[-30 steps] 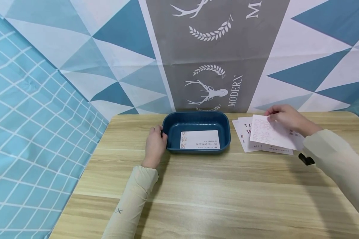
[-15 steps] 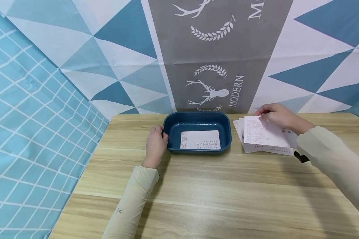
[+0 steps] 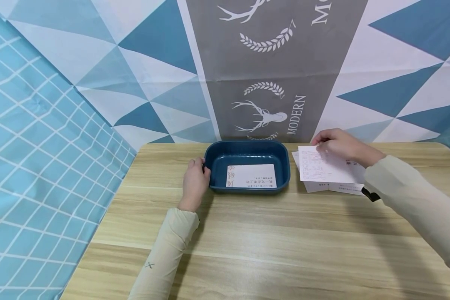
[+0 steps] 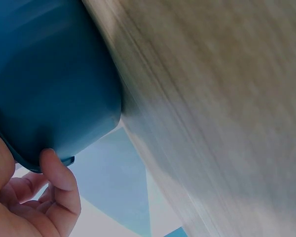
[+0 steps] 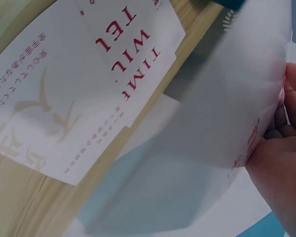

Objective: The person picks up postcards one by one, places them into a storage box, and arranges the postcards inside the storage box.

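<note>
My left hand (image 3: 195,183) grips the left wall of a dark blue rectangular basin (image 3: 217,168). The left wrist view shows fingers (image 4: 61,185) hooked at the basin's rim. Inside the basin lies a white printed card (image 3: 253,177). My right hand (image 3: 341,146) pinches a white card with faint red print (image 3: 318,168) by its far edge, just right of the basin. In the right wrist view this card (image 5: 202,123) is raised and slightly curved. Below it, other printed cards (image 5: 84,84) overlap on the table, partly hidden by it in the head view.
The wood-grain table (image 3: 247,241) extends in front of the basin. A patterned wall covering (image 3: 270,66) rises behind its far edge, with a blue gridded sheet (image 3: 33,175) along the left side. A black object (image 3: 370,194) shows at the right wrist.
My right hand has moved left with the pinched card, bringing it closer to the basin and over the lower cards. The left hand and basin stay in place.
</note>
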`<state>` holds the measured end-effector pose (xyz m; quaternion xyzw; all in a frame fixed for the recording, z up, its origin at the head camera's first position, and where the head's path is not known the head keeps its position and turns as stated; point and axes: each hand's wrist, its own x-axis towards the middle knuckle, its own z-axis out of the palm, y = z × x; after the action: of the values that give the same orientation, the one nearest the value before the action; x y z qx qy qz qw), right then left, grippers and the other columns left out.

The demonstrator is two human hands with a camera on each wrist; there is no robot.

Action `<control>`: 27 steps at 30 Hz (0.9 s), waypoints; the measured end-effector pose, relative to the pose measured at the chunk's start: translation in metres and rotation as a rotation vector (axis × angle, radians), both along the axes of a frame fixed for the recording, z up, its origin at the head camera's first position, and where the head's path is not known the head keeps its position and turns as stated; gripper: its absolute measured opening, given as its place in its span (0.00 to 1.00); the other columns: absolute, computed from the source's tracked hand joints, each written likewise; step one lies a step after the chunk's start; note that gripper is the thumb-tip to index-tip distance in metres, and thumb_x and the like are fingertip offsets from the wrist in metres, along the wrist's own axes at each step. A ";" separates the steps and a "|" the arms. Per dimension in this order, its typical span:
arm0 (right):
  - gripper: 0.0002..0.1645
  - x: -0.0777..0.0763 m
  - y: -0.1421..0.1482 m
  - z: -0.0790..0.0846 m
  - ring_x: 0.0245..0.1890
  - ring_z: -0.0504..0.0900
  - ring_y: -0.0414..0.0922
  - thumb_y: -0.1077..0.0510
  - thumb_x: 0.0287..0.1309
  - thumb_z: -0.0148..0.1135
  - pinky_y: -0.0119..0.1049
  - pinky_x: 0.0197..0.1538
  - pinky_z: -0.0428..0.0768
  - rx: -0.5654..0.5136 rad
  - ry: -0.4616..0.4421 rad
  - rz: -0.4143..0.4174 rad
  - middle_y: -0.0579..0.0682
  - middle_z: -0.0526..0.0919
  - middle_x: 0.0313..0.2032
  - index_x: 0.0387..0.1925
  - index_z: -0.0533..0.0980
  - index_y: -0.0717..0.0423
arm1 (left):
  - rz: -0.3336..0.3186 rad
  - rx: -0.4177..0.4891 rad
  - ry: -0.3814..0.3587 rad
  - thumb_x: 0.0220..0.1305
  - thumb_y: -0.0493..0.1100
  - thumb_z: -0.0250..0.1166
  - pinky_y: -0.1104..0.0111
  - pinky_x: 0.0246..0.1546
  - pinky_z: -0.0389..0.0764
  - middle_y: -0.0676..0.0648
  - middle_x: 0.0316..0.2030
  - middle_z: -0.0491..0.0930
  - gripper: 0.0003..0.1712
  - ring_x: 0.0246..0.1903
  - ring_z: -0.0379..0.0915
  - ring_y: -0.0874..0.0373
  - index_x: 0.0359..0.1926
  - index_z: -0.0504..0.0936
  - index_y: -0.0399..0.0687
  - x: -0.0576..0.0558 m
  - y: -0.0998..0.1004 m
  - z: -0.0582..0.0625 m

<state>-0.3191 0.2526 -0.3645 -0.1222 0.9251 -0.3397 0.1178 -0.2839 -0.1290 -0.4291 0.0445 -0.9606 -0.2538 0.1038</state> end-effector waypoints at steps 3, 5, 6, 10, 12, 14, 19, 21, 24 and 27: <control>0.16 -0.001 -0.004 0.002 0.45 0.70 0.52 0.65 0.56 0.47 0.42 0.48 0.64 -0.007 -0.008 0.010 0.60 0.78 0.43 0.45 0.75 0.66 | 0.002 0.001 -0.011 0.64 0.38 0.54 0.57 0.45 0.79 0.39 0.43 0.74 0.17 0.37 0.74 0.47 0.52 0.74 0.37 0.000 0.000 0.000; 0.16 -0.002 -0.006 0.003 0.45 0.70 0.53 0.65 0.57 0.47 0.43 0.49 0.64 -0.013 -0.014 0.019 0.61 0.78 0.44 0.46 0.74 0.66 | 0.006 0.005 -0.019 0.64 0.38 0.54 0.58 0.46 0.79 0.39 0.44 0.73 0.17 0.38 0.74 0.47 0.53 0.73 0.38 -0.001 0.000 -0.001; 0.17 -0.002 -0.008 0.004 0.45 0.70 0.53 0.65 0.57 0.47 0.44 0.49 0.64 -0.017 -0.022 0.020 0.61 0.77 0.44 0.46 0.74 0.66 | 0.005 0.008 -0.021 0.64 0.38 0.54 0.58 0.46 0.79 0.39 0.44 0.73 0.17 0.38 0.74 0.47 0.53 0.73 0.38 -0.001 0.000 -0.001; 0.17 -0.003 -0.015 0.008 0.46 0.70 0.53 0.65 0.57 0.47 0.44 0.50 0.64 -0.030 -0.030 0.025 0.61 0.78 0.45 0.46 0.74 0.66 | 0.003 0.007 -0.011 0.64 0.38 0.54 0.58 0.45 0.79 0.39 0.44 0.73 0.17 0.37 0.74 0.47 0.53 0.74 0.38 -0.001 0.000 -0.002; 0.17 -0.003 -0.019 0.010 0.46 0.71 0.52 0.65 0.56 0.47 0.43 0.49 0.64 -0.030 -0.028 0.027 0.60 0.78 0.44 0.46 0.74 0.66 | -0.003 -0.002 0.004 0.64 0.38 0.54 0.58 0.44 0.80 0.39 0.43 0.74 0.17 0.37 0.75 0.47 0.52 0.74 0.37 -0.001 -0.001 -0.002; 0.17 -0.003 -0.021 0.011 0.45 0.71 0.52 0.65 0.56 0.47 0.41 0.48 0.64 -0.030 -0.023 0.030 0.60 0.78 0.44 0.45 0.75 0.66 | -0.007 -0.007 0.023 0.63 0.37 0.54 0.57 0.42 0.80 0.38 0.43 0.74 0.16 0.36 0.76 0.46 0.51 0.74 0.37 -0.001 -0.001 -0.003; 0.17 -0.003 -0.027 0.013 0.45 0.71 0.52 0.65 0.56 0.47 0.41 0.47 0.65 -0.035 -0.025 0.034 0.60 0.78 0.43 0.45 0.75 0.66 | -0.008 -0.015 0.047 0.63 0.37 0.54 0.57 0.40 0.80 0.38 0.41 0.75 0.16 0.35 0.76 0.45 0.50 0.75 0.36 -0.001 -0.001 -0.004; 0.17 -0.003 -0.029 0.013 0.45 0.71 0.53 0.65 0.56 0.47 0.41 0.46 0.64 -0.040 -0.030 0.040 0.60 0.78 0.44 0.45 0.75 0.66 | -0.009 -0.017 0.047 0.63 0.37 0.54 0.57 0.40 0.80 0.38 0.41 0.75 0.16 0.35 0.76 0.44 0.50 0.75 0.37 -0.002 -0.002 -0.004; 0.17 -0.004 -0.032 0.014 0.45 0.71 0.53 0.65 0.56 0.47 0.42 0.46 0.64 -0.046 -0.033 0.042 0.60 0.78 0.44 0.45 0.75 0.65 | -0.010 -0.015 0.041 0.63 0.37 0.54 0.57 0.40 0.80 0.38 0.42 0.74 0.16 0.35 0.76 0.44 0.51 0.75 0.37 -0.002 -0.002 -0.004; 0.17 -0.005 -0.036 0.014 0.45 0.71 0.53 0.65 0.55 0.47 0.41 0.46 0.64 -0.044 -0.027 0.047 0.59 0.78 0.44 0.44 0.75 0.65 | -0.011 -0.014 0.036 0.63 0.37 0.54 0.57 0.40 0.80 0.38 0.42 0.74 0.16 0.35 0.76 0.45 0.51 0.75 0.37 -0.002 -0.002 -0.005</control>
<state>-0.3243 0.2168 -0.3500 -0.1416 0.9127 -0.3585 0.1357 -0.2863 -0.1309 -0.4336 0.0337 -0.9606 -0.2482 0.1202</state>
